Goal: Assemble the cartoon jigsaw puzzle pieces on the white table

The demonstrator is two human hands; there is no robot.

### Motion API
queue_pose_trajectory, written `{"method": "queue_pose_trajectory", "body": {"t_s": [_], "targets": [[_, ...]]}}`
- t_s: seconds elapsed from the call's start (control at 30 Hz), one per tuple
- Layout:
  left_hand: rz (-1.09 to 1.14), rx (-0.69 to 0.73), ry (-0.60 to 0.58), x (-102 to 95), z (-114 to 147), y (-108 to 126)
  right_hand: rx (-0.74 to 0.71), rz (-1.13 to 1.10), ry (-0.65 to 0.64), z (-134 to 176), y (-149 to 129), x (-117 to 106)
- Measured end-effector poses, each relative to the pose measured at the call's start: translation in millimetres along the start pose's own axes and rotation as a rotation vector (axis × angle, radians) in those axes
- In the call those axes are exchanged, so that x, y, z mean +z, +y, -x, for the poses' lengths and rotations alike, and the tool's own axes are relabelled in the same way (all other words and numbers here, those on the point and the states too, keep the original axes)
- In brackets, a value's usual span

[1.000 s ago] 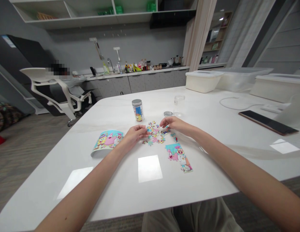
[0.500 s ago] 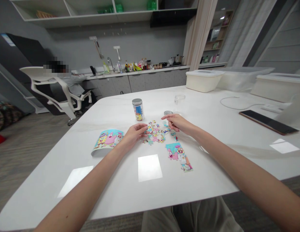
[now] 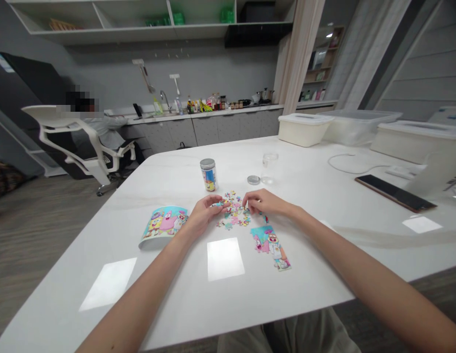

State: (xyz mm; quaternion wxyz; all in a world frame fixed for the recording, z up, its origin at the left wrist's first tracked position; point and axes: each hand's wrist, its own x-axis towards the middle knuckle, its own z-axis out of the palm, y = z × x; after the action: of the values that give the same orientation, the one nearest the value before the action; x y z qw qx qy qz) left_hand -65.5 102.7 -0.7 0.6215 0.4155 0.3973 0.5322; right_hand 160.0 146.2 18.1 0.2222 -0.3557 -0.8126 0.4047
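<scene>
A pile of small colourful jigsaw puzzle pieces (image 3: 235, 215) lies on the white table between my hands. My left hand (image 3: 204, 212) is at the pile's left edge, with a bluish puzzle piece (image 3: 217, 204) between thumb and fingers. My right hand (image 3: 263, 202) reaches down into the pile's right side, fingers curled and tips together at a piece that is mostly hidden. Nearer to me is a joined puzzle section (image 3: 272, 245) with cartoon figures. A curved picture sheet (image 3: 163, 223) of the same figures lies beside my left forearm, which partly covers it.
Beyond the pile stands a lidded jar (image 3: 208, 176) with colourful contents. A clear jar (image 3: 269, 169) and a metal lid (image 3: 253, 180) are to its right. Further right are a phone (image 3: 395, 192), a white cable (image 3: 345, 169) and plastic bins (image 3: 304, 131). A person sits in a white chair (image 3: 91, 157) at back left.
My right hand has lowered toward me, its extended fingers now curled down onto the pieces. My left hand stays at the pile, a bluish piece now showing in its fingers. The view has shifted slightly.
</scene>
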Motion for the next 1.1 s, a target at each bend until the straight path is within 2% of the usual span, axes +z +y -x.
{"method": "queue_pose_trajectory", "body": {"t_s": [0.07, 0.17, 0.37, 0.53, 0.67, 0.9, 1.1], "targets": [[-0.002, -0.012, -0.010, -0.3, -1.8, -1.1, -0.166, 0.235, -0.076, 4.5, -5.9, 4.8], [-0.031, -0.029, -0.017, 0.2, -3.8, -1.9, -0.267, 0.324, -0.195, 9.3, -13.0, 11.4], [-0.108, 0.029, 0.025, 2.7, -2.2, -0.3, -0.283, 0.302, -0.198, 8.3, -11.8, 16.9], [-0.121, 0.043, -0.005, 2.5, -2.4, -0.8, -0.224, 0.289, -0.195, 7.0, -10.9, 12.9], [-0.121, 0.032, 0.018, 2.9, -2.3, -0.8, -0.182, 0.289, -0.138, 6.2, -7.2, 8.5], [-0.154, 0.029, 0.073, 3.8, 2.6, 0.6, -0.201, 0.346, -0.066, 3.3, 2.6, 1.3], [-0.119, 0.014, 0.047, 3.8, 1.3, 0.4, -0.203, 0.411, -0.045, 0.3, 9.1, -0.6]]}}
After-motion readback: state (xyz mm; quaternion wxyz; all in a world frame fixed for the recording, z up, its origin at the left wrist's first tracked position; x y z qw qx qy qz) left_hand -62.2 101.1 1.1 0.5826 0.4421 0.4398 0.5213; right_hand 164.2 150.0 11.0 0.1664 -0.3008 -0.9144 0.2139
